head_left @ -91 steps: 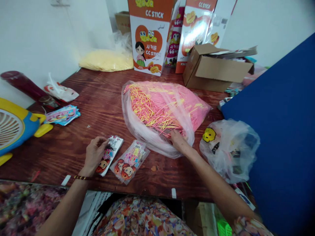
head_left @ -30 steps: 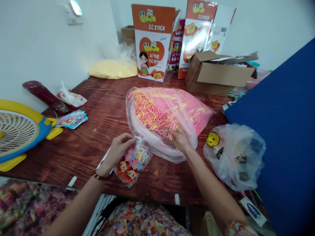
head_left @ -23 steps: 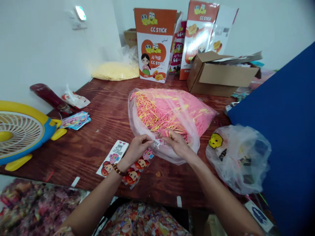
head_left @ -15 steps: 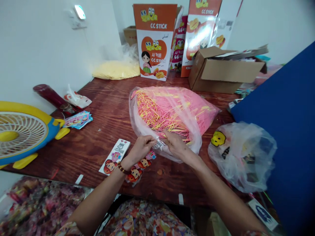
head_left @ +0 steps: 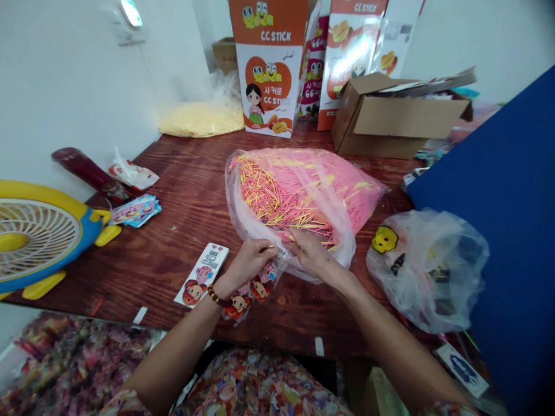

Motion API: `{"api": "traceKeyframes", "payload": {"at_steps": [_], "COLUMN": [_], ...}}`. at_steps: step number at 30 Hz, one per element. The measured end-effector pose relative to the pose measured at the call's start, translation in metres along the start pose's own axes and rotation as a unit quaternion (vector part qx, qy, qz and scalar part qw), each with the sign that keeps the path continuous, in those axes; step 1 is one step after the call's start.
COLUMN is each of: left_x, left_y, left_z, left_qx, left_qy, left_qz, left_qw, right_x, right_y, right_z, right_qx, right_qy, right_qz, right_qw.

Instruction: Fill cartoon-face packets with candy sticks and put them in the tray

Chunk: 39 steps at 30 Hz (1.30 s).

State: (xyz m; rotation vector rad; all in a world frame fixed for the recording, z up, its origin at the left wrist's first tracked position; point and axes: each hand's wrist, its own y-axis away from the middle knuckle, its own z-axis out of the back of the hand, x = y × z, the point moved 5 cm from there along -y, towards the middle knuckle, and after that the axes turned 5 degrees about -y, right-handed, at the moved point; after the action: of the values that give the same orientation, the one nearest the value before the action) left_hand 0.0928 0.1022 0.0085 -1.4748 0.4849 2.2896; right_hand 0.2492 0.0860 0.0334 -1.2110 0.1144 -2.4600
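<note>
My left hand (head_left: 249, 264), with a beaded bracelet at the wrist, pinches the edge of a small clear plastic packet (head_left: 282, 252). The fingers of my right hand (head_left: 313, 254) are closed at the packet's other side; they partly hide what they grip. Just beyond both hands lies a large clear bag (head_left: 237, 211), its wide mouth turned toward me. Thin pink and yellow sticks (head_left: 269, 193) fill it. Below my left hand are printed packets (head_left: 261, 288) with a cartoon face. A stack of white printed cards (head_left: 203, 274) lies to the left.
On the left stand a yellow and blue fan (head_left: 82, 222), a dark red bottle (head_left: 82, 167) and a tissue pack (head_left: 134, 175). Boxes (head_left: 266, 75) and an open carton (head_left: 390, 124) line the back. A translucent bag (head_left: 433, 271) sits right, beside a blue panel (head_left: 511, 190).
The view has shifted slightly. The small packet has turned a little between my hands, and the printed packet under my left hand shows at a different angle. Both hands stay nearly in place.
</note>
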Motion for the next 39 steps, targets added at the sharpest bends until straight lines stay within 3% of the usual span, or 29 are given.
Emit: {"api": "traceKeyframes", "payload": {"at_steps": [3, 5, 7, 10, 12, 14, 16, 23, 28, 30, 34, 39], "left_x": [-0.003, -0.006, -0.008, -0.01, -0.012, -0.014, -0.015, -0.013, -0.014, -0.015, -0.014, -0.013], "left_y": [0.002, 0.004, 0.007, 0.01, 0.011, 0.011, 0.011, 0.011, 0.009, 0.007, 0.004, 0.002], "left_z": [-0.001, -0.001, 0.0, 0.001, 0.001, 0.001, 0.0, 0.001, 0.002, 0.001, 0.0, -0.001], "left_qx": [0.0, -0.017, -0.038, -0.062, -0.069, -0.07, -0.07, -0.09, -0.108, -0.1, -0.101, -0.1], "left_qy": [0.004, 0.016, 0.026, 0.037, 0.043, 0.05, 0.059, 0.084, 0.114, 0.137, 0.169, 0.181], "left_qz": [-0.014, -0.038, -0.055, -0.059, -0.058, -0.06, -0.065, -0.056, -0.058, -0.058, -0.051, -0.06], "left_qw": [1.0, 0.999, 0.997, 0.996, 0.995, 0.994, 0.994, 0.991, 0.986, 0.984, 0.979, 0.977], "right_x": [-0.008, -0.013, -0.014, -0.004, 0.007, 0.015, 0.018, 0.009, 0.013, 0.015, 0.014, 0.019], "right_y": [0.0, 0.0, 0.0, -0.002, -0.005, -0.009, -0.012, -0.008, 0.0, 0.0, -0.001, -0.006], "right_z": [0.003, 0.007, 0.012, 0.016, 0.017, 0.016, 0.011, -0.012, -0.017, -0.016, -0.004, 0.006], "right_qx": [-0.026, -0.076, -0.15, -0.239, -0.271, -0.29, -0.295, -0.258, -0.172, -0.14, -0.16, -0.156], "right_qy": [-0.057, -0.161, -0.304, -0.46, -0.502, -0.515, -0.509, -0.437, -0.441, -0.436, -0.42, -0.346], "right_qz": [-0.042, -0.09, -0.127, -0.128, -0.111, -0.098, -0.097, -0.118, -0.12, -0.118, -0.104, -0.088], "right_qw": [0.997, 0.98, 0.932, 0.845, 0.814, 0.801, 0.802, 0.854, 0.873, 0.881, 0.887, 0.921]}}
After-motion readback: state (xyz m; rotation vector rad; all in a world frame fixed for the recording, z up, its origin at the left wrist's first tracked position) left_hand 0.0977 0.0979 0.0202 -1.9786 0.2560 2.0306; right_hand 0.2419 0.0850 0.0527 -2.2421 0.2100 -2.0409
